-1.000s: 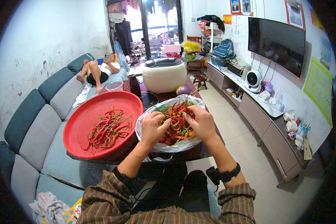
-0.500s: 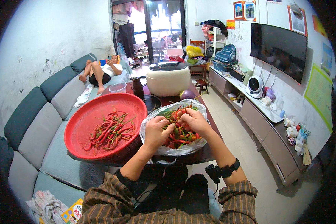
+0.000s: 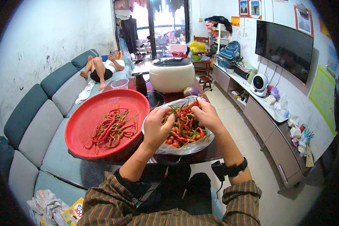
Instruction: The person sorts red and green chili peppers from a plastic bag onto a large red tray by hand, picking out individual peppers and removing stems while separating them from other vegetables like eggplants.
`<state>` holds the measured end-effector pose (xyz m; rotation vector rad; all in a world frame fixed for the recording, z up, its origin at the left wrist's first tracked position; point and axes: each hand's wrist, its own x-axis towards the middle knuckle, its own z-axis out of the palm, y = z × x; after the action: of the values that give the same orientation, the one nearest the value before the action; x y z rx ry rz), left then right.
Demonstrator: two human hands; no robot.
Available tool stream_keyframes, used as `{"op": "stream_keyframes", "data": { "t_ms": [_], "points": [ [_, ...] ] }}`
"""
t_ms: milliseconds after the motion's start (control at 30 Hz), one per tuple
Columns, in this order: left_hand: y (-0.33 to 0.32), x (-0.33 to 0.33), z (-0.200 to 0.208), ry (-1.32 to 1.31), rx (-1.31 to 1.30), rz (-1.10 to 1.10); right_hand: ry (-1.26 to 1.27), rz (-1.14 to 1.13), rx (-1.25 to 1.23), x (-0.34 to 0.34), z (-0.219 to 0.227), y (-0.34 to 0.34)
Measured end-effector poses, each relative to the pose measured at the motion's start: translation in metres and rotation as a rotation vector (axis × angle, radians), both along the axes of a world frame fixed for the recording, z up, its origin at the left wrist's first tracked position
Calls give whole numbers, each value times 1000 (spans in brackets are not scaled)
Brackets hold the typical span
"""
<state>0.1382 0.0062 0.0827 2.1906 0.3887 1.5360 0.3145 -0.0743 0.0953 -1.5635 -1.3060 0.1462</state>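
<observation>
A clear plastic bag [image 3: 182, 151] full of red and green chili peppers [image 3: 184, 126] stands open on the dark table before me. Some round red fruits, perhaps small tomatoes, show among them near its front. Over the bag's left side, my left hand [image 3: 157, 126] is closed with curled fingers around chili peppers, mostly hidden by the hand. My right hand [image 3: 207, 116] pinches a chili pepper at the bag's far right edge; thin stems stick up past its fingertips. To the left, a round red mesh basket [image 3: 79, 130] holds a heap of long red chili peppers [image 3: 115, 128] with green stems.
Behind the bag are a purple eggplant [image 3: 191, 91], a cream appliance with a dark lid [image 3: 172, 77], a dark bottle [image 3: 140, 83] and a clear plastic tub [image 3: 119, 83]. A person [image 3: 108, 67] lies on the grey-green sofa [image 3: 51, 130]. A TV cabinet [image 3: 267, 128] runs along the right.
Both hands have drawn slightly apart, uncovering more peppers and the round red fruits in the bag. My right hand has shifted a little to the right. The view has tilted slightly.
</observation>
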Motion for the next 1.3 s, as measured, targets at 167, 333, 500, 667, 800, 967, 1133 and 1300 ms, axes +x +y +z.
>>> {"op": "stream_keyframes", "data": {
  "t_ms": [167,333,500,667,800,967,1133,1300],
  "points": [
    [2,-4,-10,-26,-46,-11,-329,-52,-316,7,-23,4],
    [-8,-11,-14,52,-138,-32,-438,-77,-345,-7,-47,15],
    [0,-15,-25,76,-253,-47,-324,-84,-222,-8,-18,2],
    [3,-5,-28,400,-12,23,-220,-154,-182,8,-12,-3],
    [5,9,-35,532,87,117,-454,-94,-354,9,-27,-6],
    [6,15,-37,496,-58,27,-554,-140,-653,-10,-34,3],
    [8,8,-41,374,-10,-18,-481,3,-573,1,-34,-1],
    [4,3,-35,376,-172,-153,-223,103,-435,6,-24,-13]
  ]
}}
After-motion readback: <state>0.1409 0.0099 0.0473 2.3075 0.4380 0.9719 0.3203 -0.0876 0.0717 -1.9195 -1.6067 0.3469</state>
